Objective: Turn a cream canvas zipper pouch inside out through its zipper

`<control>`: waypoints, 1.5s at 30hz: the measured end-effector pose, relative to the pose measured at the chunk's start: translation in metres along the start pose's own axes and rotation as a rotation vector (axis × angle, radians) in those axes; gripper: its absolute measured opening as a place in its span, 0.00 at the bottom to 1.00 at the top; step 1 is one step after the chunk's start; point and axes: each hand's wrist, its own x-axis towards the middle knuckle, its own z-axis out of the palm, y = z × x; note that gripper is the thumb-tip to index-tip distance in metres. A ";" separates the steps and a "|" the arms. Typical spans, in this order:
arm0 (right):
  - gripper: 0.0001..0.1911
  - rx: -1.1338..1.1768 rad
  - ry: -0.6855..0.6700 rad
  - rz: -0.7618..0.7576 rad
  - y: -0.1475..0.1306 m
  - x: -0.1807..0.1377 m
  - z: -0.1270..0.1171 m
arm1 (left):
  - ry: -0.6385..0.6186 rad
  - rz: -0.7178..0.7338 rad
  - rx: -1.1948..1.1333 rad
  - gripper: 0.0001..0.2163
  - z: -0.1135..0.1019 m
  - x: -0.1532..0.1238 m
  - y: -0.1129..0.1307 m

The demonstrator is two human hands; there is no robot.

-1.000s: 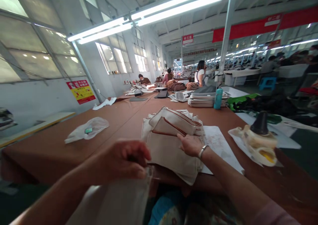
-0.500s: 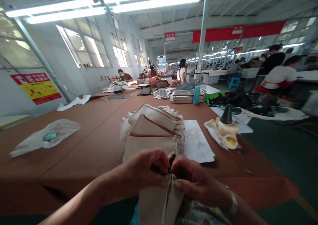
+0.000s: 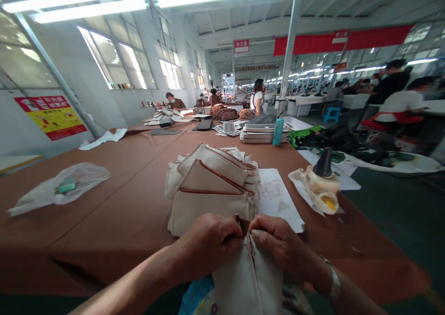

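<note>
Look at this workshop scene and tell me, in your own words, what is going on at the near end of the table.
A person at a long brown table holds a beige pouch just over its near edge. The left hand and right hand pinch its top on either side of a brown seam or zip. Just beyond lies a stack of similar pouches, with a sheet of paper to its right and a plastic bag to its left. Other people work farther down the hall.
</note>
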 end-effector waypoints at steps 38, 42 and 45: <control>0.17 0.289 -0.130 0.276 0.027 0.010 -0.010 | -0.218 -0.102 -0.488 0.09 0.021 0.019 -0.034; 0.16 0.248 -0.162 0.310 0.025 0.011 -0.013 | -0.097 0.035 -0.234 0.09 0.026 0.016 -0.029; 0.14 0.186 -0.195 0.282 0.019 0.013 -0.014 | 0.006 0.070 -0.150 0.13 0.024 0.015 -0.023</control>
